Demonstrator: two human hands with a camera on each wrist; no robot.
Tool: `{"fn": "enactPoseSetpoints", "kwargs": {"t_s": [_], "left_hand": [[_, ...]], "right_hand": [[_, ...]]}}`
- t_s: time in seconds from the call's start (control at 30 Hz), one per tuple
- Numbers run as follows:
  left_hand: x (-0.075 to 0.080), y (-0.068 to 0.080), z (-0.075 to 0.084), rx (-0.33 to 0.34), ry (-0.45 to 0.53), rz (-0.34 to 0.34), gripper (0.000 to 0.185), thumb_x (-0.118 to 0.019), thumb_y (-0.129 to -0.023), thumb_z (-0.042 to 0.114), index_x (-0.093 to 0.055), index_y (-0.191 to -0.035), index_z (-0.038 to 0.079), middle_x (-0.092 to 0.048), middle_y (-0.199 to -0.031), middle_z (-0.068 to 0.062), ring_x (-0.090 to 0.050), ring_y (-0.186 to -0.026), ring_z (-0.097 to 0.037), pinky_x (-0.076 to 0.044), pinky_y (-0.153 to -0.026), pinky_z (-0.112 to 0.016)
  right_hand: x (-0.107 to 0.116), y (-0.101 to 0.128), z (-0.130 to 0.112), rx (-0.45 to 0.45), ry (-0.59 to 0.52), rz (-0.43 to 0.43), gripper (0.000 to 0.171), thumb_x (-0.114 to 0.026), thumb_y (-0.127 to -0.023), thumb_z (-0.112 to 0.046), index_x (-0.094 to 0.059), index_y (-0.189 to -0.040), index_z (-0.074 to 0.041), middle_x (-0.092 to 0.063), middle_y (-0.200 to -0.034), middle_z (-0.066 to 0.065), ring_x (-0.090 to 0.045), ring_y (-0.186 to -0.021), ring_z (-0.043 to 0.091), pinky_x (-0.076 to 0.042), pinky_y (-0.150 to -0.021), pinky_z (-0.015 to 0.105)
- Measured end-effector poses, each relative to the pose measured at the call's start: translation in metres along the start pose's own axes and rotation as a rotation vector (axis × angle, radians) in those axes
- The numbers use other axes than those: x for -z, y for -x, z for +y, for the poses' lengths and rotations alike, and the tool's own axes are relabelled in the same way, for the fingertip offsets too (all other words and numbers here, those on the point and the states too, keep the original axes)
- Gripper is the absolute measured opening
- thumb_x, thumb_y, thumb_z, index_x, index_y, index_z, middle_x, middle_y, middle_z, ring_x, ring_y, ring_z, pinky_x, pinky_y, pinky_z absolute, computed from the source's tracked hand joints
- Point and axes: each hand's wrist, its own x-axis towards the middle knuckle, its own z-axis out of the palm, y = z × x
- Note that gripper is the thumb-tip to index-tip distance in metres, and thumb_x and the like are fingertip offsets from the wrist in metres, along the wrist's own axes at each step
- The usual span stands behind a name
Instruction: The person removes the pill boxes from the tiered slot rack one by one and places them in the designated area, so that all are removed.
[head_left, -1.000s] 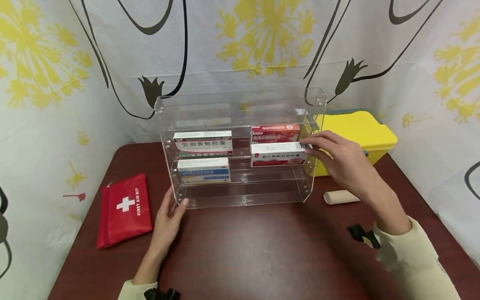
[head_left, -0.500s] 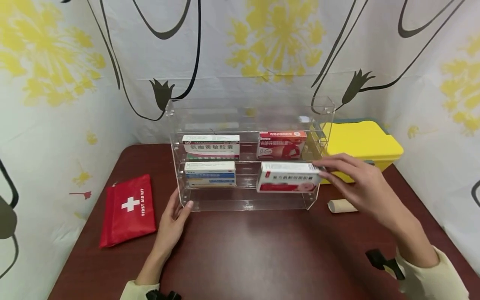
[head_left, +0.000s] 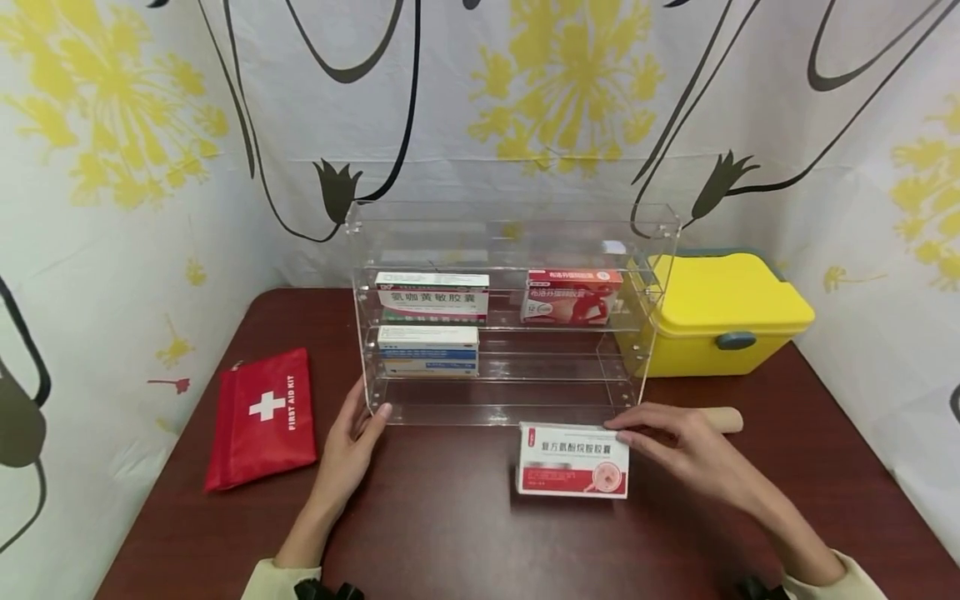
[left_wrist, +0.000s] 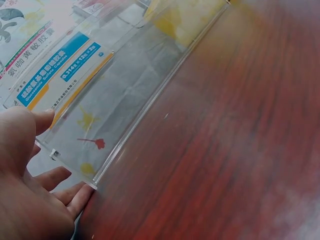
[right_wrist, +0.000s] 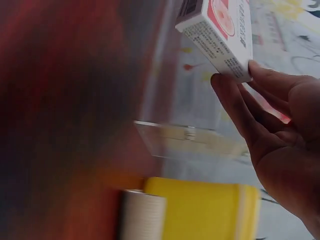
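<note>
Head view: right of lower centre, the right hand (head_left: 686,446) pinches a white-and-red carton (head_left: 573,457) by its right end; well apart, the left hand (head_left: 348,440) grips a glossy clear rack (head_left: 450,414) at its lower-left corner. Left wrist view: red-brown, wood-grained table (left_wrist: 215,130) fills the right. Right wrist view: the boxy carton juts from the pinch at upper right

The lower-centre carton (head_left: 573,461) is white with a red band. The left-hand pouch (head_left: 262,433) is red with a white cross (head_left: 267,407). The right-hand case (head_left: 712,321) is yellow. The backdrop (head_left: 450,142) is white, yellow-flowered.
</note>
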Motion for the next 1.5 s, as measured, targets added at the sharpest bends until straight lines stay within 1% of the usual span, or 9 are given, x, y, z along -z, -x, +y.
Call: {"fn": "enactPoseSetpoints", "kwargs": {"t_s": [0.13,0.27,0.43,0.53,0.73,1.1,1.23,1.37,1.5], "left_hand": [[0.0,0.003,0.012,0.015,-0.007,-0.011,0.063,-0.063,-0.097,0.022,-0.035,-0.153,0.03,-0.041,-0.15,-0.006,-0.041,-0.135,-0.029,-0.039,-0.098,-0.018],[0.0,0.003,0.013,0.024,-0.023,-0.012,0.062,-0.063,-0.097,0.025,-0.035,-0.152,0.032,-0.041,-0.15,-0.006,-0.041,-0.135,-0.028,-0.038,-0.099,-0.018],[0.0,0.003,0.015,0.044,-0.035,-0.003,0.062,-0.062,-0.098,0.023,-0.035,-0.153,0.028,-0.041,-0.15,-0.008,-0.042,-0.135,-0.027,-0.038,-0.1,-0.018],[-0.001,0.004,0.016,0.054,-0.047,0.004,0.062,-0.062,-0.098,0.021,-0.034,-0.153,0.025,-0.041,-0.15,-0.009,-0.042,-0.134,-0.026,-0.038,-0.103,-0.026],[-0.002,0.004,0.017,0.056,-0.057,0.007,0.061,-0.061,-0.099,0.019,-0.034,-0.153,0.021,-0.04,-0.15,-0.012,-0.043,-0.134,-0.029,-0.036,-0.106,-0.04],[-0.001,0.005,0.017,0.054,-0.055,0.013,0.061,-0.061,-0.099,0.02,-0.033,-0.154,0.021,-0.039,-0.151,-0.008,-0.041,-0.135,-0.028,-0.035,-0.108,-0.041],[-0.002,0.005,0.017,0.046,-0.055,0.02,0.06,-0.061,-0.099,0.019,-0.035,-0.153,0.022,-0.041,-0.15,-0.009,-0.043,-0.133,-0.027,-0.039,-0.104,-0.029],[-0.003,0.005,0.017,0.036,-0.069,0.025,0.06,-0.061,-0.098,0.019,-0.036,-0.153,0.022,-0.043,-0.149,-0.011,-0.045,-0.132,-0.028,-0.04,-0.097,-0.017],[-0.001,0.005,0.017,0.035,-0.09,0.024,0.061,-0.061,-0.099,0.021,-0.034,-0.153,0.022,-0.042,-0.15,-0.01,-0.045,-0.132,-0.026,-0.041,-0.101,-0.027]], "right_hand": [[-0.014,0.004,0.016,-0.012,-0.032,-0.031,0.022,-0.068,-0.093,-0.01,-0.073,-0.111,-0.021,-0.07,-0.103,-0.013,-0.065,-0.089,0.008,-0.049,-0.074,0.018],[-0.023,0.007,0.027,-0.015,-0.049,-0.037,0.019,-0.069,-0.091,-0.007,-0.075,-0.107,-0.017,-0.071,-0.099,-0.011,-0.065,-0.085,0.008,-0.049,-0.071,0.017],[-0.027,0.009,0.035,-0.032,-0.017,-0.04,0.019,-0.07,-0.09,-0.005,-0.076,-0.105,-0.016,-0.072,-0.096,-0.01,-0.065,-0.082,0.007,-0.048,-0.071,0.016],[-0.03,0.009,0.038,-0.062,0.037,-0.028,0.018,-0.071,-0.09,-0.007,-0.077,-0.104,-0.018,-0.071,-0.095,-0.014,-0.065,-0.084,0.004,-0.048,-0.077,0.022],[-0.036,0.01,0.041,-0.096,0.1,0.011,0.014,-0.074,-0.088,-0.009,-0.078,-0.098,-0.018,-0.07,-0.09,-0.018,-0.064,-0.082,0.001,-0.053,-0.072,0.032],[-0.04,0.01,0.041,-0.081,0.135,0.04,0.013,-0.074,-0.088,-0.011,-0.077,-0.098,-0.019,-0.07,-0.089,-0.017,-0.064,-0.083,0.001,-0.054,-0.07,0.031],[-0.036,0.01,0.038,-0.093,0.179,0.051,0.016,-0.076,-0.087,-0.014,-0.077,-0.102,-0.018,-0.071,-0.093,-0.015,-0.065,-0.086,0.002,-0.052,-0.075,0.028],[-0.029,0.012,0.029,-0.103,0.216,0.099,0.021,-0.079,-0.085,-0.017,-0.075,-0.105,-0.019,-0.07,-0.097,-0.016,-0.064,-0.088,0.002,-0.05,-0.078,0.019],[-0.021,0.002,0.015,-0.051,0.253,0.149,0.024,-0.079,-0.084,-0.016,-0.073,-0.107,-0.023,-0.067,-0.099,-0.017,-0.063,-0.087,0.003,-0.047,-0.077,0.014]]}}
